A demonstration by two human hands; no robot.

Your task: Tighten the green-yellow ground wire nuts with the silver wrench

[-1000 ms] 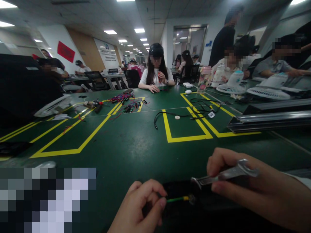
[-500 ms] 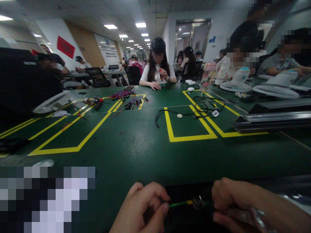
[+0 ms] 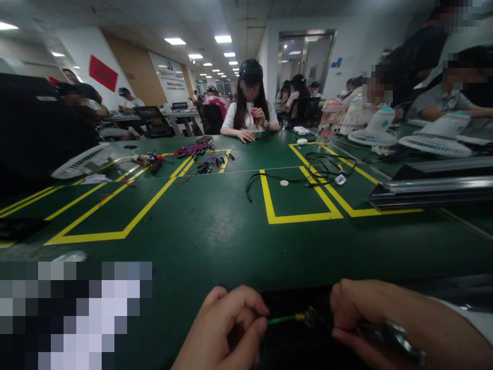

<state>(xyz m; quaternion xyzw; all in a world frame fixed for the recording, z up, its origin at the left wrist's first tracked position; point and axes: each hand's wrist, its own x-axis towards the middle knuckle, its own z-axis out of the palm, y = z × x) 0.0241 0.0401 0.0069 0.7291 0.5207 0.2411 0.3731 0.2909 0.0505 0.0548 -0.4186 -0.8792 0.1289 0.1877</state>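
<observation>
At the bottom edge my left hand [image 3: 227, 331] pinches a thin green wire [image 3: 283, 319] with a yellow end, thumb and fingers closed on it. My right hand [image 3: 389, 321] is closed round a metal wrench [image 3: 385, 331], whose head meets the wire's tip over a black object [image 3: 296, 334] on the green table [image 3: 215, 226]. Most of the wrench is hidden under my fingers.
Yellow tape boxes mark the table. A black cable [image 3: 308, 172] and a white disc [image 3: 284, 183] lie in the middle, coloured wires [image 3: 200, 156] at back left, metal rails [image 3: 431, 192] at right. Small fans [image 3: 79, 162] stand around. A person [image 3: 250, 110] sits opposite; others sit right.
My right hand has dropped from above the black object to the wire's tip, bringing the wrench down with it. My left hand has kept its pinch on the wire.
</observation>
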